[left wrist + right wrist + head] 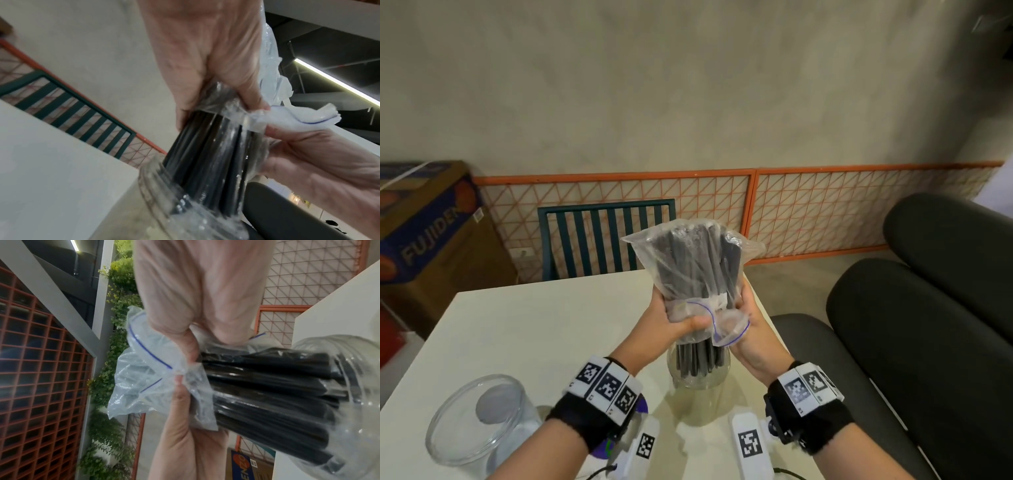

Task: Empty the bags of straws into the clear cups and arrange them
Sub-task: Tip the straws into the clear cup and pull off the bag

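A clear zip bag packed with black straws is held upright, mouth down, over a clear cup on the white table. My left hand grips the bag's gathered neck from the left, and my right hand grips it from the right. The straws' lower ends stick out of the mouth into the cup. In the left wrist view the straws enter the cup's rim. In the right wrist view the bag's blue-lined mouth bunches behind the fingers. A second, empty clear cup stands front left.
A teal slatted chair stands behind the table's far edge. Dark cushioned seats lie close on the right. A cardboard box sits at the left by the orange mesh fence. White tagged devices lie near the front edge.
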`<state>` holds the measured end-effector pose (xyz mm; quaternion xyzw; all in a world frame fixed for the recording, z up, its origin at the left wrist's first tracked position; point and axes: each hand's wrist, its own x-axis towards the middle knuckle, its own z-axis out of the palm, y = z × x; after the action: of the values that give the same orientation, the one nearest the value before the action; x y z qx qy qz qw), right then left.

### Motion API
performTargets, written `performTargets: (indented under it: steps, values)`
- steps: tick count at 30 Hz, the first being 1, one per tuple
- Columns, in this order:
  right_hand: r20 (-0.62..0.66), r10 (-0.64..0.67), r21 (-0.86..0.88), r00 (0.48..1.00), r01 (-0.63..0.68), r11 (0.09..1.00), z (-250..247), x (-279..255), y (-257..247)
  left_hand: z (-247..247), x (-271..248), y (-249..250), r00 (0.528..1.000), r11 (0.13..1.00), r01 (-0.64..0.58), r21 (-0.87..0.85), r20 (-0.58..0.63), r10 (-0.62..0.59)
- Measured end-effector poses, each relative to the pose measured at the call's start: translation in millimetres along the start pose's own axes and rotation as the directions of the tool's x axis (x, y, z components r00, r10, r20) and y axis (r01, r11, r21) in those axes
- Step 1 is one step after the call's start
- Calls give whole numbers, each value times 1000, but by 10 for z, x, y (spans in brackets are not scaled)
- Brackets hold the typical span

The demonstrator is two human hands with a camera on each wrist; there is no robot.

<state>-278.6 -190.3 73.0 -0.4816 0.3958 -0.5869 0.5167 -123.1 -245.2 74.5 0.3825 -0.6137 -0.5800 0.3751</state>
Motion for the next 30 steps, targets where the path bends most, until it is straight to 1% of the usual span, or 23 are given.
performTargets:
  steps: [2, 4, 8, 10, 12, 13, 15, 17, 19, 21, 23, 24, 25, 27, 30]
  values:
    - [-57, -47, -13, 997, 46, 999, 43, 34, 14, -23, 4, 9, 999, 999, -24, 37, -25, 25]
    - [-78, -73, -19, 994, 72, 997, 67, 55, 28, 14, -15, 5, 997, 998, -52, 32, -61, 54]
    - [-52, -58, -3, 997, 58, 998, 33, 32, 30, 146, -90, -34, 990, 997, -81, -15, -117, 79]
    - [-74, -53, 20, 996, 55, 998, 31, 21, 32, 187, -109, -57, 985, 995, -89, -35, -151, 83]
    - [-79, -18, 66, 997, 23, 998, 36, -19, 52, 215, -146, -95, 982, 994, -98, -44, -167, 90]
    - [-76, -3, 60, 997, 8, 998, 38, -55, 74, 224, -172, -137, 981, 993, -106, -48, -168, 96]
    - [-51, 25, -40, 998, -27, 999, 41, -99, 145, 221, -226, -249, 982, 994, -105, -43, -161, 96]
    - [-57, 53, -102, 997, -58, 993, 35, -123, 180, 200, -278, -314, 988, 997, -82, -8, -128, 81]
    - [-51, 54, -154, 997, -62, 986, -24, -121, 151, 145, -299, -241, 997, 997, -51, 50, -56, 54]
    - [-18, 66, -254, 998, -68, 965, -73, -141, 86, 48, -318, -68, 999, 993, -10, 117, 54, 3]
    - [19, 77, -316, 997, -67, 946, -135, -174, -30, -62, -341, 150, 977, 986, 2, 166, 208, -37]
    - [48, 85, -350, 995, -63, 935, -153, -177, -95, -109, -347, 250, 963, 985, 12, 171, 264, -58]
    - [87, 100, -383, 991, -59, 922, -175, -175, -157, -147, -350, 342, 953, 985, 24, 169, 295, -74]
    - [158, 130, -406, 979, -56, 912, -180, -146, -284, -189, -353, 485, 947, 989, 5, 149, 318, -53]
    - [178, 124, -427, 976, -37, 904, -181, -130, -390, -237, -357, 621, 941, 994, -18, 106, 337, -19]
